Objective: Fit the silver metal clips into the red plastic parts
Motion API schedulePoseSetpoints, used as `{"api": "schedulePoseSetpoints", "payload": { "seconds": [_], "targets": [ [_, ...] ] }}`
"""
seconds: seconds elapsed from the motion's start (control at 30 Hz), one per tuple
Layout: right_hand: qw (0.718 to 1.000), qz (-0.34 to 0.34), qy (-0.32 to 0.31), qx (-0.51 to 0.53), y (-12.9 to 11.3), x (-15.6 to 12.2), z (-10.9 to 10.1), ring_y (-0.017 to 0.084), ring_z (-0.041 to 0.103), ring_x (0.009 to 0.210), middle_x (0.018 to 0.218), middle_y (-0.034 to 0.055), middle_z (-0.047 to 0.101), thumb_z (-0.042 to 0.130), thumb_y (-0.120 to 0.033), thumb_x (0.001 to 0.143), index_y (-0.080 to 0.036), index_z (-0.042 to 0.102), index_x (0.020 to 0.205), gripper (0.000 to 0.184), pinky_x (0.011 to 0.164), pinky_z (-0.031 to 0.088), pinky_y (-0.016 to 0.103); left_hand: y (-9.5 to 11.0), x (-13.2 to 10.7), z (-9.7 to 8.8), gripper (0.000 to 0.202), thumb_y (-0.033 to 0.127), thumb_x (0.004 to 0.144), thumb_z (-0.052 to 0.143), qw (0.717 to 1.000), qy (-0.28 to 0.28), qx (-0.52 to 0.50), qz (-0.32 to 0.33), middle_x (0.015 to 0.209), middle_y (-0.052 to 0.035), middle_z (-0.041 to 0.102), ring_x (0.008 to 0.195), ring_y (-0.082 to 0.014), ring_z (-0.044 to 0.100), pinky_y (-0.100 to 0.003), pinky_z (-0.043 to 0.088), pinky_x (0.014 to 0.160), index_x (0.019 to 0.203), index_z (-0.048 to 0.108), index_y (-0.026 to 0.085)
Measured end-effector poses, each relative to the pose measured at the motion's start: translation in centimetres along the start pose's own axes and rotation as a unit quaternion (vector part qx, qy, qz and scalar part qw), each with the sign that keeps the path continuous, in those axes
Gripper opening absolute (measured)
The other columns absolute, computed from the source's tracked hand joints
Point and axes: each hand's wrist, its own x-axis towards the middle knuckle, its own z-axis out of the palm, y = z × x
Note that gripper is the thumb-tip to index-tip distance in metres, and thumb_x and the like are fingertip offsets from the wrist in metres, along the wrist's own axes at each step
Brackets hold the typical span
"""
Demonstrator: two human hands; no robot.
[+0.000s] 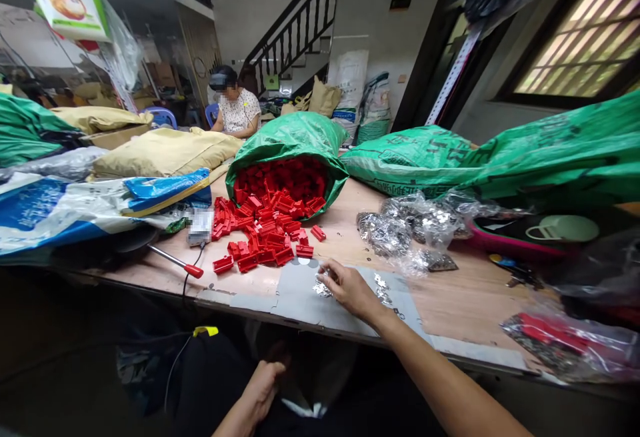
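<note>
My right hand (pixel 350 290) is over the grey mat (pixel 295 290) at the table's front edge. Its fingers are bent together at a small heap of silvery metal pieces (pixel 321 288), and some pieces seem to be at the fingertips. A second heap of metal pieces (pixel 383 288) lies to the right on the same mat. Below the table edge, in shadow, my left hand (pixel 263 387) has its fingers curled; whatever they hold is hidden. Red plastic parts (pixel 273 240) spill from a green woven sack (pixel 295 132) just beyond the mat.
Clear bags of metal parts (pixel 395 227) lie right of the red parts. A red-handled lever (pixel 193 270) sticks out at the left. Green sacks (pixel 415 157) and a tan sack (pixel 165 150) line the back. Another person (pixel 237 110) sits beyond the table.
</note>
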Motion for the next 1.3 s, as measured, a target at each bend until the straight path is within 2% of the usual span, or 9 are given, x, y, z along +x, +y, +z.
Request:
{"api": "schedulePoseSetpoints", "payload": {
  "seconds": [0.13, 0.27, 0.37, 0.47, 0.73, 0.93, 1.07, 1.17, 1.3],
  "targets": [
    [0.996, 0.020, 0.044, -0.069, 2.6, 4.5, 0.1, 0.017, 0.057, 0.090, 0.099, 0.0038, 0.063, 0.053, -0.026, 0.086, -0.022, 0.057, 0.102, 0.017, 0.078, 0.043, 0.026, -0.5, 0.8, -0.5, 0.053, 0.005, 0.060, 0.070, 1.000, 0.013, 0.012, -0.001, 0.088, -0.0095, 0.072, 0.088, -0.0222, 0.067, -0.031, 0.050, 0.078, 0.111, 0.061, 0.012],
    [0.991, 0.075, 0.062, -0.095, 4.9, 8.1, 0.5, 0.020, 0.055, 0.104, 0.115, 0.0083, 0.058, 0.057, -0.013, 0.079, -0.022, 0.052, 0.119, 0.041, 0.088, 0.039, 0.029, -0.2, 1.0, -0.6, 0.047, 0.016, 0.063, 0.076, 0.999, 0.010, 0.028, -0.020, 0.088, -0.0092, 0.072, 0.086, -0.0240, 0.068, -0.033, 0.051, 0.076, 0.108, 0.064, 0.015],
    [0.985, 0.112, 0.068, -0.108, 5.9, 10.0, 1.0, 0.023, 0.055, 0.104, 0.115, 0.0115, 0.059, 0.060, -0.016, 0.079, -0.019, 0.051, 0.122, 0.044, 0.088, 0.039, 0.031, -0.1, 0.8, -0.7, 0.050, 0.018, 0.063, 0.077, 0.999, 0.012, 0.028, -0.031, 0.088, -0.0086, 0.072, 0.086, -0.0247, 0.069, -0.034, 0.050, 0.078, 0.111, 0.063, 0.017],
    [0.983, 0.126, 0.073, -0.113, 6.2, 11.1, 1.3, 0.024, 0.056, 0.102, 0.113, 0.0128, 0.059, 0.059, -0.024, 0.082, -0.017, 0.054, 0.115, 0.034, 0.085, 0.040, 0.031, -0.1, 0.6, -0.6, 0.051, 0.019, 0.063, 0.078, 0.999, 0.014, 0.027, -0.035, 0.089, -0.0087, 0.071, 0.086, -0.0252, 0.069, -0.036, 0.049, 0.078, 0.111, 0.062, 0.017],
    [0.985, 0.139, 0.079, -0.068, 6.5, 11.1, 0.9, 0.017, 0.057, 0.080, 0.085, 0.0041, 0.067, 0.057, -0.020, 0.081, -0.019, 0.062, 0.084, 0.006, 0.070, 0.038, 0.024, 0.2, 0.0, -0.2, 0.040, 0.018, 0.066, 0.072, 0.998, 0.000, 0.067, -0.004, 0.084, -0.0076, 0.070, 0.083, -0.0234, 0.069, -0.032, 0.048, 0.074, 0.106, 0.063, 0.015],
    [0.989, 0.126, 0.068, 0.034, 5.1, 6.9, -1.3, 0.013, 0.053, 0.068, 0.074, 0.0004, 0.064, 0.053, -0.029, 0.082, -0.017, 0.064, 0.084, 0.016, 0.061, 0.037, 0.022, 1.4, -2.0, 1.0, 0.048, 0.032, 0.062, 0.079, 0.994, -0.031, 0.106, 0.016, 0.096, -0.0123, 0.070, 0.090, -0.0268, 0.067, -0.037, 0.046, 0.083, 0.104, 0.066, 0.013],
    [0.983, 0.130, -0.003, 0.130, 1.9, 0.5, -0.8, 0.009, 0.041, 0.048, 0.060, -0.0040, 0.054, 0.055, -0.042, 0.081, -0.016, 0.065, 0.090, 0.029, 0.048, 0.032, 0.021, 4.1, -5.8, 3.6, 0.056, 0.045, 0.063, 0.078, 0.972, -0.160, 0.162, 0.050, 0.107, -0.0183, 0.068, 0.094, -0.0296, 0.066, -0.041, 0.041, 0.093, 0.106, 0.067, 0.012],
    [0.910, 0.158, -0.120, 0.364, -0.5, -4.4, 0.8, 0.006, 0.032, 0.045, 0.055, -0.0067, 0.045, 0.064, -0.047, 0.075, -0.016, 0.062, 0.090, 0.034, 0.044, 0.024, 0.019, 6.4, -8.8, 5.9, 0.061, 0.041, 0.071, 0.074, 0.960, -0.244, 0.119, 0.073, 0.112, -0.0163, 0.066, 0.099, -0.0282, 0.064, -0.042, 0.041, 0.096, 0.124, 0.057, 0.018],
    [0.833, 0.194, -0.158, 0.493, -2.0, -8.9, 3.4, 0.004, 0.032, 0.046, 0.059, -0.0058, 0.046, 0.068, -0.053, 0.071, -0.016, 0.060, 0.086, 0.041, 0.044, 0.020, 0.018, 7.9, -11.1, 8.2, 0.060, 0.035, 0.075, 0.072, 0.964, -0.221, 0.070, 0.132, 0.123, -0.0103, 0.062, 0.116, -0.0268, 0.056, -0.037, 0.038, 0.102, 0.130, 0.051, 0.025]
  ]
}}
